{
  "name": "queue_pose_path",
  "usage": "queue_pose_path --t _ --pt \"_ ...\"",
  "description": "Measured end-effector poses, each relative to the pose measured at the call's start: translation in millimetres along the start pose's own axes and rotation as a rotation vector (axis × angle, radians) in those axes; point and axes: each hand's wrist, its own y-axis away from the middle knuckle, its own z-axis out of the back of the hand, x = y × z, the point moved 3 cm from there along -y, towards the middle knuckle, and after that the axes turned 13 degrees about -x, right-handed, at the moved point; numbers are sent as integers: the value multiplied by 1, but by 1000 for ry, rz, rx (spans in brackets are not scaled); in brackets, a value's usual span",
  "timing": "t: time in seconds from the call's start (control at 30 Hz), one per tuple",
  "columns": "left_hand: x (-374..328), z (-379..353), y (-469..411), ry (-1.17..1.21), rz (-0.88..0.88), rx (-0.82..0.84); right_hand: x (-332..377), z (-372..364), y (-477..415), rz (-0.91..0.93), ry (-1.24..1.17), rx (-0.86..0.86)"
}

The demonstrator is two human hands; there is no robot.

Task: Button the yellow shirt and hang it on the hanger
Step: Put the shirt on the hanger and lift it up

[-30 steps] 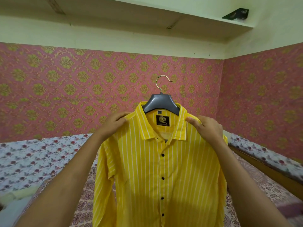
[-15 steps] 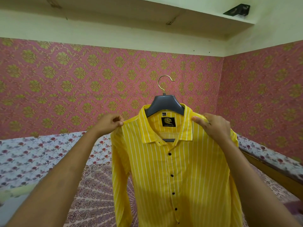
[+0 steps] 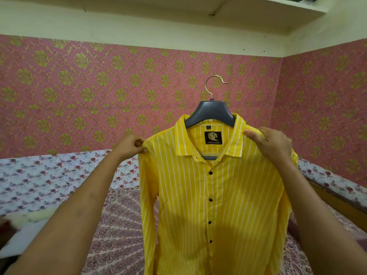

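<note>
The yellow shirt [image 3: 214, 195] with white stripes hangs in the air on a dark grey hanger [image 3: 210, 113] with a gold hook. Black buttons down its front are fastened; the collar lies open around a black label. My left hand [image 3: 129, 146] pinches the shirt's left shoulder seam. My right hand [image 3: 274, 143] grips the right shoulder, fingers curled over the cloth and the hanger arm beneath. The hook is free and touches nothing. The shirt's hem is cut off by the frame's lower edge.
A bed with a purple patterned sheet [image 3: 115, 235] lies below the shirt. Floral cushions [image 3: 39, 179] line the pink wallpapered walls. A wooden bed edge [image 3: 333, 201] runs at the right. A cream shelf [image 3: 238, 18] juts out overhead.
The shirt on its hanger has drifted right and a little up in view. My left hand slid outward from near the collar to the shoulder tip; my right hand kept its hold.
</note>
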Motion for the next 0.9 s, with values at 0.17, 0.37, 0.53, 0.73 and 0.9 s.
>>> queue_pose_path --t 0.17,0.37,0.53,0.73,0.9 --pt "9 17 -3 30 3 29 -5 -1 5 6 -52 4" --pt "16 25 -11 -339 53 -110 5 -6 12 -3 -124 31" --pt "-33 16 11 83 -34 -91 7 -6 14 -8 -130 -13" --pt "-89 -11 22 305 -195 111 18 -8 16 9 -76 -10" --pt "-88 -21 17 203 -300 11 11 -2 19 -14 -107 24"
